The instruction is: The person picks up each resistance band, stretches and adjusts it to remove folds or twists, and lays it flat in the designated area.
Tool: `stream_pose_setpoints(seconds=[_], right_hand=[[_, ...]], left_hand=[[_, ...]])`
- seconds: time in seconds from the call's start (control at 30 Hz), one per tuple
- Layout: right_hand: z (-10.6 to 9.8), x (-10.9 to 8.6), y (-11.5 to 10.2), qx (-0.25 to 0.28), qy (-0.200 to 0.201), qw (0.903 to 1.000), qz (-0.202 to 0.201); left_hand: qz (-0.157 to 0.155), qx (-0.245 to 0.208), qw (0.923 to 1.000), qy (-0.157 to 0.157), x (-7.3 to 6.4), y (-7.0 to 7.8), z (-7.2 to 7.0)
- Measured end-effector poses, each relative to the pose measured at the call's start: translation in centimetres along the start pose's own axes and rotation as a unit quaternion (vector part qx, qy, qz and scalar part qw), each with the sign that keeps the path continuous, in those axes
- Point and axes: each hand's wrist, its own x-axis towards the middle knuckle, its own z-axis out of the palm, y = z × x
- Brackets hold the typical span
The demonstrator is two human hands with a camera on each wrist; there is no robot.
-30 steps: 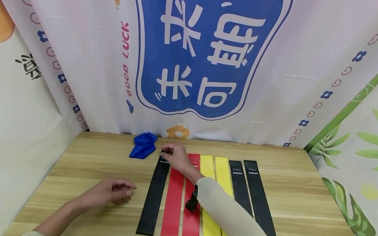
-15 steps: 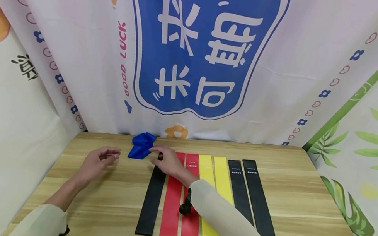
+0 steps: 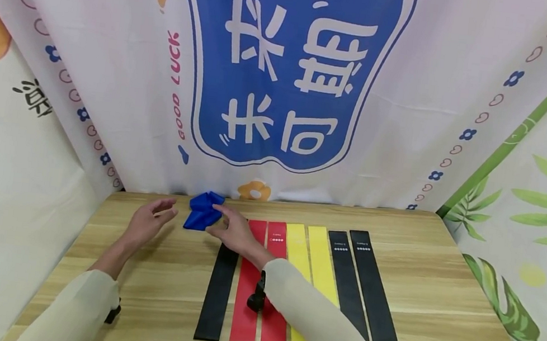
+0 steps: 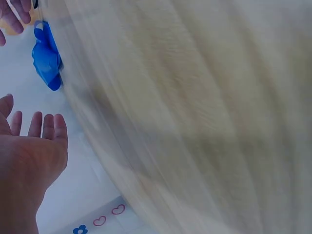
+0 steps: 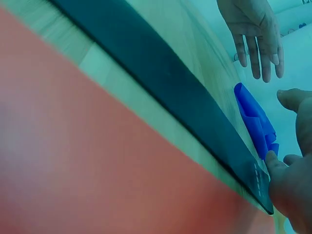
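A crumpled blue resistance band (image 3: 202, 205) lies near the table's back edge, between both hands. To its left, my left hand (image 3: 146, 222) hovers with parted, relaxed fingers and holds nothing; in the left wrist view its palm (image 4: 31, 161) faces the blue band (image 4: 46, 59). From the right, my right hand (image 3: 235, 232) reaches toward the same band, thumb and index finger spread, fingertips right at its edge. Beneath this hand lies the far end of the leftmost black band (image 3: 214, 301), partly hidden in the head view; its white-dotted end (image 5: 258, 183) shows in the right wrist view.
Flat bands lie side by side on the wooden table (image 3: 446, 302): two red (image 3: 244, 316), two yellow (image 3: 319, 249) and two more black (image 3: 374, 297) at right. My right forearm crosses over several of them. A printed curtain (image 3: 410, 124) hangs behind the table.
My left hand has moved up and forward to beside the blue band. My right hand has left the black band's end and shifted left to the blue one, its fingers spreading.
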Motion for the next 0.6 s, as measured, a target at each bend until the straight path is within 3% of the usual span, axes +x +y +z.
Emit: stream_pose_setpoints(seconds=[0.33,0.6], right_hand=[[0.9,0.3,0.1,0.053,0.055,0.9946,0.071],[1.5,0.8,0.0,0.103,0.081,0.9859,0.104]], left_hand=[[-0.004,-0.031,0.9993,-0.019,1.9,0.2,1.5],[-0.010,-0.033,0.9987,-0.038,2.2,0.6,2.5]])
